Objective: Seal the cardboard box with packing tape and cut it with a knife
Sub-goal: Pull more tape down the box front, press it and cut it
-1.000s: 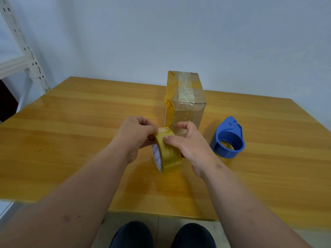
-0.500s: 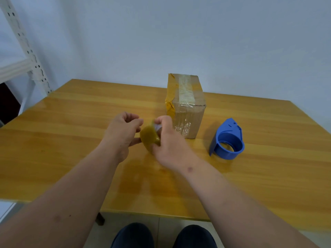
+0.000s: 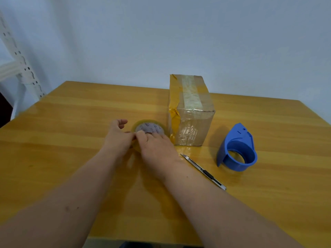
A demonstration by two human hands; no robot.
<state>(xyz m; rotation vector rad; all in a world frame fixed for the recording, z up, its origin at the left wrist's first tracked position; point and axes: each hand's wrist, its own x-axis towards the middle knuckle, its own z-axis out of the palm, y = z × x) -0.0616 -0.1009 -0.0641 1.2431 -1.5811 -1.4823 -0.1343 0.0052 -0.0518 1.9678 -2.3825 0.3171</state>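
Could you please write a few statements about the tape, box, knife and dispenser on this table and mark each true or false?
1. Both hands are at the tape roll. True: the left hand and the right hand meet at its near edge.
2. The knife is held in the right hand. False: it lies on the table, right of the right forearm, untouched.
3. The cardboard box already carries tape on its top. True.
4. The blue dispenser holds the tape roll. False: its ring shows only the tabletop through it; the roll is left of the box.
5. The dispenser stands left of the box. False: it is to the right.
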